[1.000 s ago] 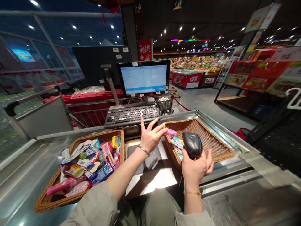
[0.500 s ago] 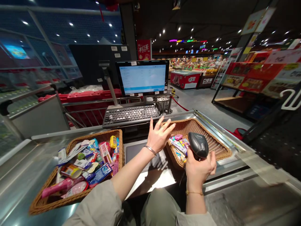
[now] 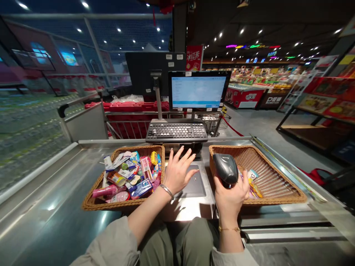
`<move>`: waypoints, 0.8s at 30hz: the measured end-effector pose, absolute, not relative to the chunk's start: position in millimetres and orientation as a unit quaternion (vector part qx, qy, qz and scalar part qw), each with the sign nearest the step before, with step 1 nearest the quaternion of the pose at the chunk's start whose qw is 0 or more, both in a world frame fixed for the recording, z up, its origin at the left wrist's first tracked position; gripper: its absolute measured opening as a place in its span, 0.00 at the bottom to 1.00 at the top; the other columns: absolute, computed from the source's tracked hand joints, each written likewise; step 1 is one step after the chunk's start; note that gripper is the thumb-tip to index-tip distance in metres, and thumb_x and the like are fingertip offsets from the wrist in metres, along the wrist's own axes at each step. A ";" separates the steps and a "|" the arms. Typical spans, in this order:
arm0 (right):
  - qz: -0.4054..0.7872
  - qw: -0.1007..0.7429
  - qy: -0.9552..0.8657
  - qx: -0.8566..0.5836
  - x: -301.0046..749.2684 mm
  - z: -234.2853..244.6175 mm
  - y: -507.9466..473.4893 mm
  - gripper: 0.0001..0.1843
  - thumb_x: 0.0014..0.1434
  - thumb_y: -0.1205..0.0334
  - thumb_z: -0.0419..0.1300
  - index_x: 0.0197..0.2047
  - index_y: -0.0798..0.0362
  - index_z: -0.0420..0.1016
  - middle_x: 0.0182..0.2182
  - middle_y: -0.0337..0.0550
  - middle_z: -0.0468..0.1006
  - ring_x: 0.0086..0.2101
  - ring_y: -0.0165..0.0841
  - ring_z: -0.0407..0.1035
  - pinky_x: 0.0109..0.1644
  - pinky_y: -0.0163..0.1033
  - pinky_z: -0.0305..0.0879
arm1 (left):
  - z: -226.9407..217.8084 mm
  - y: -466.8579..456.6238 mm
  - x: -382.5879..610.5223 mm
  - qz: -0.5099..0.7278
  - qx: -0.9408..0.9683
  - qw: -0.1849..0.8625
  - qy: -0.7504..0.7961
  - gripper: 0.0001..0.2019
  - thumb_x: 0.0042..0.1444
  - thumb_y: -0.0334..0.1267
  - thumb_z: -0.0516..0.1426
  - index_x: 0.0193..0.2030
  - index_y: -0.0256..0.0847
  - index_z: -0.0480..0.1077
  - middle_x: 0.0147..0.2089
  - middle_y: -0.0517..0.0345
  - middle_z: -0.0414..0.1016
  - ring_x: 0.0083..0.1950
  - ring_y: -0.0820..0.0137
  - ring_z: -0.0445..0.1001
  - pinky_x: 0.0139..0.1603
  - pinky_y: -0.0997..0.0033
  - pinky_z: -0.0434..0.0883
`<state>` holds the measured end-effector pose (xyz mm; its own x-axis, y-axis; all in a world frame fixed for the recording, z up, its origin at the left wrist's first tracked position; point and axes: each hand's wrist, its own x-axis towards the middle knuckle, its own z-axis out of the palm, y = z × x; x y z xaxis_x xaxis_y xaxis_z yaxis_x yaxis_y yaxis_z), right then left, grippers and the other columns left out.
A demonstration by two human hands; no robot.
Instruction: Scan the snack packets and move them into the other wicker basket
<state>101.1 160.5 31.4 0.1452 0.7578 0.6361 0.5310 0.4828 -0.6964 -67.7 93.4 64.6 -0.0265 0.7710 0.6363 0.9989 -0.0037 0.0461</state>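
Note:
My left hand (image 3: 179,170), with a bangle at the wrist, hovers empty over the dark flat panel (image 3: 195,183) in the counter, fingers spread. It is close to the right rim of the left wicker basket (image 3: 94,188), which is heaped with small packaged goods (image 3: 133,171). A black barcode scanner (image 3: 226,170) is gripped by its handle in my right hand (image 3: 233,194). Scanner and hand cover part of the right wicker basket (image 3: 277,173), where a few small colourful packages (image 3: 253,184) show beside my fingers.
Behind the counter stand a keyboard (image 3: 177,131) and a lit monitor (image 3: 198,92). Shopping carts (image 3: 127,125) and red crates (image 3: 133,106) lie beyond them. A metal counter edge (image 3: 36,173) runs along the left; a display shelf (image 3: 318,96) stands at the right.
The view has swung left, so the scene sits further right. My left hand has moved from the right basket's rim toward the left basket. My right hand still holds the scanner.

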 end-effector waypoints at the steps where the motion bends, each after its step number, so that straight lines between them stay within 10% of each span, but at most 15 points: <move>1: 0.106 0.561 -0.660 -0.489 96.9 32.0 157.0 0.33 0.54 0.46 0.62 0.57 0.59 0.71 0.57 0.63 0.71 0.65 0.53 0.55 0.66 0.63 0.46 | 63.8 85.4 -74.1 -0.253 -0.655 0.224 -0.677 0.25 0.65 0.49 0.53 0.65 0.42 0.63 0.69 0.51 0.63 0.74 0.53 0.51 0.72 0.35 0.48; 24: 0.123 0.409 -0.852 -0.303 17.4 22.5 111.9 0.08 0.52 0.58 0.61 0.36 0.50 0.77 0.58 0.44 0.73 0.67 0.50 0.48 0.66 0.67 0.40 | 38.6 -27.6 -173.3 -0.150 -0.577 0.203 -0.777 0.25 0.64 0.48 0.54 0.66 0.44 0.63 0.68 0.50 0.64 0.73 0.49 0.52 0.69 0.32 0.49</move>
